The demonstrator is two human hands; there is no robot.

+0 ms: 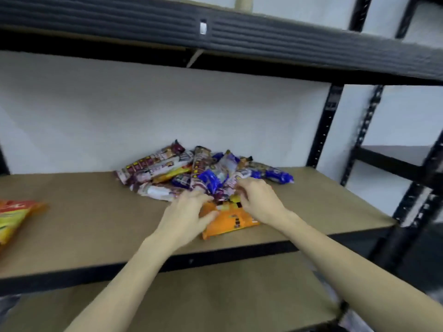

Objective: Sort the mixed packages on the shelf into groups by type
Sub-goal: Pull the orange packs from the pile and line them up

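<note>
Both hands reach over the front edge of the shelf [96,221] to the near side of a pile of packages [203,173]; the left hand [184,216] lies palm down with its fingers spread, the thumb pressing on the left end of an orange packet [230,222] and the fingertips touching the wrappers just behind it; whether it truly grips the packet I cannot tell, since the view is blurred; far to the left of that hand, well apart from the pile, a red and yellow bag [14,218] lies at the picture's edge, partly cut off; between the hands the orange packet lies flat, nearest the shelf's front, its far end tucked under the heap; the right hand [260,200] is curled over the packet's right end and the wrappers above it, fingers bent down into the pile, but what they close on is hidden; beyond both hands the heap is a mix of long maroon and white packets [153,166] on the left, a yellow one [172,174] beneath them, and blue ones, with one blue packet [278,176] sticking out to the right, past the right hand; right of that hand stands a black upright [323,127] of the rack; above all runs a dark beam [215,27]
</note>
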